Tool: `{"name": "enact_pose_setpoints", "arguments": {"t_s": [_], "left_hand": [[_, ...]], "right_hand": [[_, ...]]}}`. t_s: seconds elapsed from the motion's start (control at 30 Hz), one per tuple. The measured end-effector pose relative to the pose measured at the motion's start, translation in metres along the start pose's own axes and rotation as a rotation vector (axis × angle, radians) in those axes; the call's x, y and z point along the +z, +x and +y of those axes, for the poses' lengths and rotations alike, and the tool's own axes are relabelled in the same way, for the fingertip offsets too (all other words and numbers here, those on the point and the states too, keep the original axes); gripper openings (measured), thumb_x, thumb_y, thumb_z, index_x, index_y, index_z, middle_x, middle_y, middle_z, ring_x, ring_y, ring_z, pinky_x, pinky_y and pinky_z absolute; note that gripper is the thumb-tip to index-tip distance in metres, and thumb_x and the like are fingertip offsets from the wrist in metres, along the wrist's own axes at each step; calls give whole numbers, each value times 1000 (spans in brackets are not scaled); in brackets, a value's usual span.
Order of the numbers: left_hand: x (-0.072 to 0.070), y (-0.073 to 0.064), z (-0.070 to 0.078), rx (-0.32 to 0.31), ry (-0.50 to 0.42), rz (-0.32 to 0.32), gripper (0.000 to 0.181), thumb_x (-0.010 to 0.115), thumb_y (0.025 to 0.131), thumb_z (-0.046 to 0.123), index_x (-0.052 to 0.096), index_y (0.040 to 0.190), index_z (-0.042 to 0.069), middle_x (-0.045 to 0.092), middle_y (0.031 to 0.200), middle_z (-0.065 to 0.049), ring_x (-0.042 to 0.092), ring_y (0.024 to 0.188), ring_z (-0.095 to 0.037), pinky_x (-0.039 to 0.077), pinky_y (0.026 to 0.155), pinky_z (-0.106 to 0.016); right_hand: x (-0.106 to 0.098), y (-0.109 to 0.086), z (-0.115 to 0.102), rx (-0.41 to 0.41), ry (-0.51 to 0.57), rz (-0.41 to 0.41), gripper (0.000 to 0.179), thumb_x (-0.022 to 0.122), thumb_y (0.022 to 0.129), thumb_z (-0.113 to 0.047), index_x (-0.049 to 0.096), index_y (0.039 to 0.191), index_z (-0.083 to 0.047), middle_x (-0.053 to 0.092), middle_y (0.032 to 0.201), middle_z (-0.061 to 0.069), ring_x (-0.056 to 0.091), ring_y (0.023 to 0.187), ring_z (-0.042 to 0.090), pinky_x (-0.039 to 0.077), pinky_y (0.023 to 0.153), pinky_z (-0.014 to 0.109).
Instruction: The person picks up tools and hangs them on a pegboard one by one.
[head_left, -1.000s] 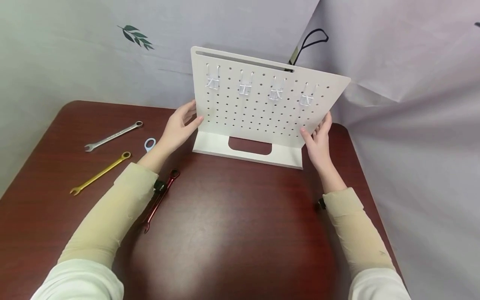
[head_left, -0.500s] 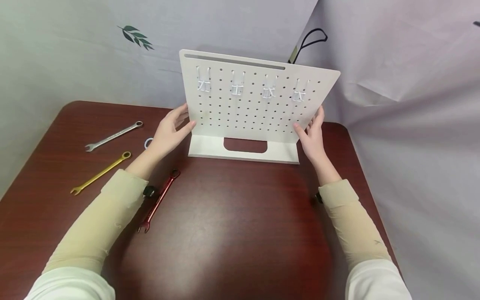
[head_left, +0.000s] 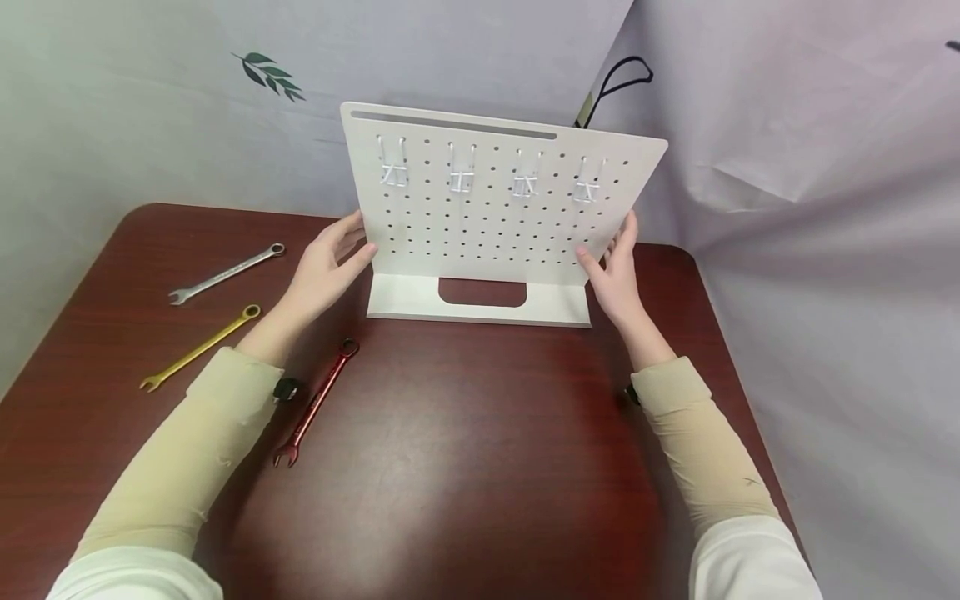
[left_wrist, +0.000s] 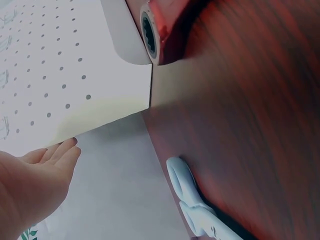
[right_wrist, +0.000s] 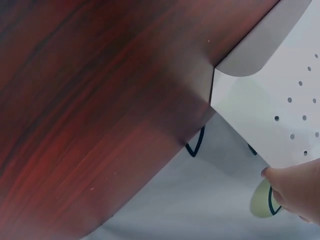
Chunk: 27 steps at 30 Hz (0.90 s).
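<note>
A white pegboard stand [head_left: 480, 229] stands upright on its flat foot toward the back of the table. Clear-backed white hooks [head_left: 461, 180] hang in a row across its upper part. My left hand [head_left: 322, 267] grips the board's left edge, thumb on the front and fingers behind. On the opposite edge my right hand [head_left: 618, 279] holds it the same way, most of its fingers hidden by the board. In the left wrist view, fingertips [left_wrist: 70, 145] lie along the board's edge. The right wrist view has the thumb [right_wrist: 275, 175] at the other edge.
Left on the dark red table [head_left: 465, 433] lie a silver wrench [head_left: 228, 273], a yellow wrench [head_left: 202, 346] and a red wrench [head_left: 318, 404]. Light blue scissors [left_wrist: 202, 217] lie near the left hand, hidden in the head view. A black strap loop [head_left: 626, 79] shows behind the board.
Both hands have shifted the pegboard to the left, and its foot has turned a little straighter to the front. The left forearm now covers the light blue handle seen before.
</note>
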<state>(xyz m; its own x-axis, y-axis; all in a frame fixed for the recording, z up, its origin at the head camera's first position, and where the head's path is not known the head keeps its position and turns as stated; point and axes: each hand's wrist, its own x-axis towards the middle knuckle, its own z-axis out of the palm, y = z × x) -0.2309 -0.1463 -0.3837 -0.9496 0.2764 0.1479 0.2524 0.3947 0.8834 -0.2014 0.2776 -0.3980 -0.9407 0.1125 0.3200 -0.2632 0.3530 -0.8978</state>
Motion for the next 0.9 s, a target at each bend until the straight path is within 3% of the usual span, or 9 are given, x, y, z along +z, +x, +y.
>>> {"name": "enact_pose_setpoints", "arguments": {"t_s": [0.3,0.47,0.57,0.73,0.9], "left_hand": [[2,0,-4,-8,-34,8,68,60,108,13,28,166,-1,34,169,-26,40,155,-44,31,129,-56],[4,2,-6,-7,-25,7,68,60,108,12,26,166,-1,33,170,-26,38,156,-44,30,129,-57],[5,1,-5,-6,-28,5,69,60,108,11,26,166,-1,33,170,-26,38,156,-44,29,129,-57],[5,1,-4,-2,-25,9,68,60,108,11,27,166,-1,34,170,-26,38,156,-43,29,129,-57],[4,0,-4,-3,-18,15,68,60,107,11,28,166,0,35,169,-25,38,156,-42,30,129,-57]], "right_hand": [[-2,-1,0,-49,21,-40,97,62,99,-6,-6,168,-5,18,174,18,24,162,33,18,135,52],[-6,-1,2,-22,-8,-46,97,63,100,-4,-5,168,-5,19,173,19,26,161,32,21,135,50],[-10,-3,2,-24,-94,-38,95,66,99,-7,1,168,-2,22,171,22,28,159,33,23,134,49],[-22,-4,1,-108,-263,18,93,68,96,-17,13,166,5,28,168,26,30,158,35,24,132,50],[-33,2,-9,-170,-302,112,90,69,93,-22,22,166,2,35,165,24,33,158,31,27,133,39]]}}
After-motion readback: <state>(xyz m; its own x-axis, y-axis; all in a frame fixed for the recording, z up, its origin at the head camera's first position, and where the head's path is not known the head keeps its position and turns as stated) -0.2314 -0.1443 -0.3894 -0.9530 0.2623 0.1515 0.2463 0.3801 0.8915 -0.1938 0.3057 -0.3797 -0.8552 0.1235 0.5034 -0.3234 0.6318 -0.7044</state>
